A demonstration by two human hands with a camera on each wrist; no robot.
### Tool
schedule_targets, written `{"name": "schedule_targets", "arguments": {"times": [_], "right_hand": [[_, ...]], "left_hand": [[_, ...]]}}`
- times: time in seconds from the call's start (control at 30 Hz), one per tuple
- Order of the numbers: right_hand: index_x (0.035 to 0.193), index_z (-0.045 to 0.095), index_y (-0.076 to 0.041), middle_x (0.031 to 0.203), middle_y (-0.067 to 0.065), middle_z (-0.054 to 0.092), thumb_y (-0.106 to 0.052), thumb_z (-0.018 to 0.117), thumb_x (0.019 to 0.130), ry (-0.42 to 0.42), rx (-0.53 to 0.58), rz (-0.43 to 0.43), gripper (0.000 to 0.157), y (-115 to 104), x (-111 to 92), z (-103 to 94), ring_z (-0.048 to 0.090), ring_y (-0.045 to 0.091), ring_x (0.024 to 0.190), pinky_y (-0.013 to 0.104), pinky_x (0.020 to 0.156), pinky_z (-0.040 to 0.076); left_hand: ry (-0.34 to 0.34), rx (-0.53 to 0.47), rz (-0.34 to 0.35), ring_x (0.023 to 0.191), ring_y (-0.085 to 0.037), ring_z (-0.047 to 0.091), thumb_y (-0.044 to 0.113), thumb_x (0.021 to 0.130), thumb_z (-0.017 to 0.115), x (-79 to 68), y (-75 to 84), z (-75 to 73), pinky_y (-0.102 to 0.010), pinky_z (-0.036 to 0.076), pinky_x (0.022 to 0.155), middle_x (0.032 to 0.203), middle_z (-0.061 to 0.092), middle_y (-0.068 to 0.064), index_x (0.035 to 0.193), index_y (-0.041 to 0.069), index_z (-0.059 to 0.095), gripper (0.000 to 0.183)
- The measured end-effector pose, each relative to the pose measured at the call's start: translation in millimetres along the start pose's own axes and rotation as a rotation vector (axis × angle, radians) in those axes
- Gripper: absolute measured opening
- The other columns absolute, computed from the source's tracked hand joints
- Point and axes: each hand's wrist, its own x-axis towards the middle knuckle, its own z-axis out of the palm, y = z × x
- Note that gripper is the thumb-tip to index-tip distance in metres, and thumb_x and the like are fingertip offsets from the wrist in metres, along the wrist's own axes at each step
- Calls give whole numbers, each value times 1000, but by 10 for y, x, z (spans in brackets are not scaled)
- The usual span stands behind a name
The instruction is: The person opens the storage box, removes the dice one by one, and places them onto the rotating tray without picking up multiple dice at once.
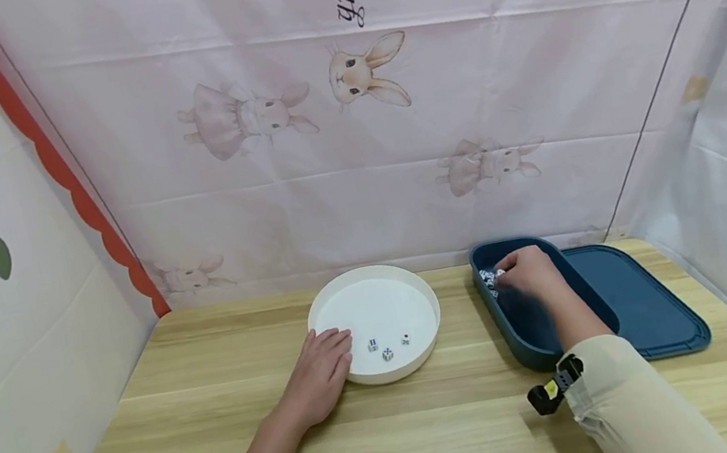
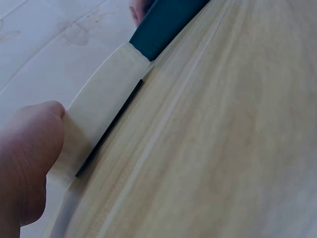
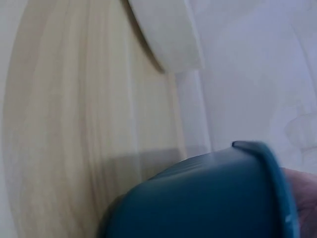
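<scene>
My left hand (image 1: pixel 319 374) rests on the left rim of a round white tray (image 1: pixel 388 375), its fingers lying over the edge. In the left wrist view that hand (image 2: pixel 32 148) is against the tray's outer wall (image 2: pixel 106 89). Three small white dice (image 1: pixel 388 354) sit on the tray floor, towards the near side. My right hand (image 1: pixel 532 274) reaches down into a dark blue rectangular box (image 1: pixel 523 344) and pinches a die (image 1: pixel 500 273) at its fingertips. Several more dice (image 1: pixel 490 281) lie by the box's far left wall. The box wall (image 3: pixel 198 203) hides most of this hand in the right wrist view.
A flat dark blue lid (image 1: pixel 643 300) lies on the wooden table (image 1: pixel 217 387) to the right of the box, partly behind it. Printed fabric walls (image 1: pixel 360 203) stand behind and at both sides. A strip of table separates tray and box.
</scene>
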Motion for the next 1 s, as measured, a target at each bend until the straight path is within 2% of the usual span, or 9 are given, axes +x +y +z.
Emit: {"name": "schedule_targets", "arguments": {"times": [0.23, 0.53, 0.73, 1.0], "right_hand": [[119, 71, -4, 115, 17, 70, -27, 71, 89, 39, 84, -77, 37, -180, -129, -52, 64, 31, 103, 45, 85, 55], [114, 74, -7, 106, 12, 73, -26, 75, 87, 130, 289, -135, 34, -524, -341, 146, 64, 22, 95, 28, 75, 54], [113, 75, -10, 105, 7, 73, -23, 77, 85, 93, 402, -154, 31, -697, -459, 391, 65, 18, 95, 26, 77, 55], [114, 74, -5, 102, 5, 74, -22, 78, 85, -2, 498, -171, 34, -807, -522, 692, 66, 16, 94, 26, 79, 55]], "left_hand": [[3, -1, -3, 140, -28, 41, 22, 104, 46, 5, 7, 1, -53, 13, 123, 144, 55, -8, 137, 2, 57, 40], [2, -10, -3, 139, -28, 41, 21, 104, 46, 2, 8, 5, -52, 12, 123, 143, 55, -9, 137, 2, 57, 39], [13, -6, 0, 139, -28, 42, 20, 104, 46, 9, 3, 23, -53, 13, 123, 143, 55, -10, 136, 1, 57, 39], [2, -14, -6, 140, -28, 41, 21, 104, 45, 5, 15, 3, -52, 11, 123, 144, 54, -9, 137, 2, 57, 40]]}}
